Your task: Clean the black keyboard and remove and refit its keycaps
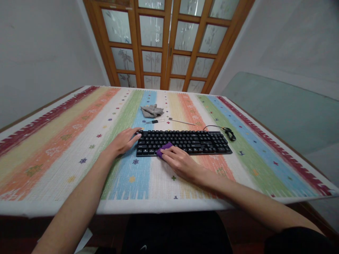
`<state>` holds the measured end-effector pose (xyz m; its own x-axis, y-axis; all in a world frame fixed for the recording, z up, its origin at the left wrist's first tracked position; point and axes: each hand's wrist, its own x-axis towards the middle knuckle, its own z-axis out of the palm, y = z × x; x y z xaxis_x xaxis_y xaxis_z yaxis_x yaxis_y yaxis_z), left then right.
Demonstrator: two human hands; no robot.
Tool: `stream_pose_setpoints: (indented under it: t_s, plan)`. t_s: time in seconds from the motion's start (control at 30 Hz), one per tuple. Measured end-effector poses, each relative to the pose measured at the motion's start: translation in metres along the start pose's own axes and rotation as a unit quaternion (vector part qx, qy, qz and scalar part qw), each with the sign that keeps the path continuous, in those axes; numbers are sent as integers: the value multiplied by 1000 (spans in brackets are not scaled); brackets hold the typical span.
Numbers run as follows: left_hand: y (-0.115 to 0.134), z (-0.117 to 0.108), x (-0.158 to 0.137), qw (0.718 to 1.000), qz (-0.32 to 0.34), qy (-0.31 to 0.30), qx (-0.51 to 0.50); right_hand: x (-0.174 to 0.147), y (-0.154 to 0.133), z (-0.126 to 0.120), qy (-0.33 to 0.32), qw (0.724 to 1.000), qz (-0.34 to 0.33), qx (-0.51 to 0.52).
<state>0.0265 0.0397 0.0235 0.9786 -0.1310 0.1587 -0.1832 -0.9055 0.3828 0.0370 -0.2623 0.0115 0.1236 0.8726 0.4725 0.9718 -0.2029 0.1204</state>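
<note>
Now, by the look of it, a wipe is being given to the black keyboard [196, 141], which is laid flat on the striped tablecloth [90, 173] in front of the person. The purple cloth [166, 145] is gripped under the bent fingers of the right hand [181, 161] and set against the near edge, left of centre, over the lower keys. For any shift along the keys, the cloth would need to be kept flat and pressed lightly, with the frame steadied. That steadying seems to be offered by the left hand [124, 141]: its thumb is laid on the left end and its forefinger is stretched to the far corner, though whether the frame is truly pinched cannot be told. Both forearms are angled inward from the lower corners, the right wrist held low over the tablecloth.
</note>
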Motion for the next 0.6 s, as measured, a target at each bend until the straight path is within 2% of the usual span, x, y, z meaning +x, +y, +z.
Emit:
stream_pose_setpoints:
  t_s: [0.3,0.6]
  plan:
    - [-5,2,2,1000,4,5,4,-15,-7,-4,-35,996,51,-67]
    - [-3,1,1,1000,-2,5,6,-29,-13,-6,-65,981,74,-170]
